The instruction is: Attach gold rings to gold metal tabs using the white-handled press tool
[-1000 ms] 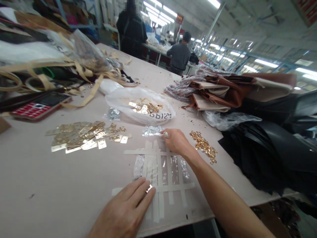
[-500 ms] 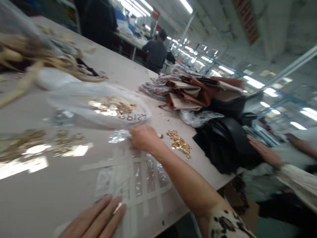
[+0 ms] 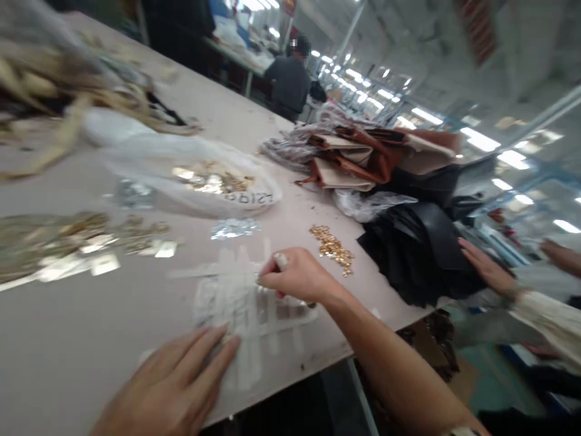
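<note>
My right hand [image 3: 297, 275] is closed in a pinch over a patch of clear plastic pieces and pale tape strips [image 3: 249, 330] stuck to the table. A small dark tip shows below its wrist side, but what the fingers hold is hidden. Stretched out, my left hand [image 3: 177, 378] lies at the patch's near left edge, fingertips touching it. Just beyond the right hand is a small heap of silvery pieces [image 3: 233, 228]. Small gold metal pieces [image 3: 333, 249] lie to its right.
A clear bag of gold pieces [image 3: 195, 175] lies farther back. Flat shiny plates [image 3: 59, 245] spread at left. Black panels [image 3: 417, 254] and folded brown pieces [image 3: 354, 157] are stacked at right, where another person's hand [image 3: 485, 266] rests. The table's near edge runs below my right forearm.
My right hand has moved from the silvery heap back toward me, onto the taped patch. My left hand stays beside the patch. The view has shifted slightly.
</note>
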The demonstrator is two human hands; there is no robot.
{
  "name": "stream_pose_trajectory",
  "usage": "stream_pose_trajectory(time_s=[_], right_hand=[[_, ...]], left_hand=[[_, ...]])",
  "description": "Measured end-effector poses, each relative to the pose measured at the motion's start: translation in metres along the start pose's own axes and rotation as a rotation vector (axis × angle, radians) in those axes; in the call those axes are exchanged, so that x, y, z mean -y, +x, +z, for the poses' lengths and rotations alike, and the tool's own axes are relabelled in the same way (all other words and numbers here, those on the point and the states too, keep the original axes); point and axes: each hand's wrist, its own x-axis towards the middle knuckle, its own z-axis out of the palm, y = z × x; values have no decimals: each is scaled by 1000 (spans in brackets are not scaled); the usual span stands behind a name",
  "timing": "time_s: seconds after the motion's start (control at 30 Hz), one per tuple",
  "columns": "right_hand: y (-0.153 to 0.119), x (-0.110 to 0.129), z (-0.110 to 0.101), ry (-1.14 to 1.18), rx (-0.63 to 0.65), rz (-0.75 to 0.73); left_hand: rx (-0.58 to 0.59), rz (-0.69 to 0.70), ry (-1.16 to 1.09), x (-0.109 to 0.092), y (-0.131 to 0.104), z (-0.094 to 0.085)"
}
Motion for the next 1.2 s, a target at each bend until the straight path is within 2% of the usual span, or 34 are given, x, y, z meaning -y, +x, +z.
stream_pose_trajectory(time_s=[0.07, 0.17, 0.3, 0.4, 0.6, 0.97, 1.2], right_hand=[[-13, -9, 12, 99, 79, 42], [-25, -10, 28, 131, 170, 56], [-31, 0, 40, 17, 201, 17], [-29, 2, 45, -56, 206, -20], [-23, -4, 51, -14, 252, 23], [-22, 4, 51, -98, 242, -3], [-20, 4, 50, -97, 300, -41]], left_hand=[[111, 11, 101, -7, -2, -18], [154, -71, 125, -17, 4, -29], [117, -127, 80, -24, 11, -31], [110, -119, 67, -23, 11, -32], [116, -129, 28, -22, 11, -33], [114, -158, -18, -21, 13, -33], [121, -161, -28, -21, 12, -33]])
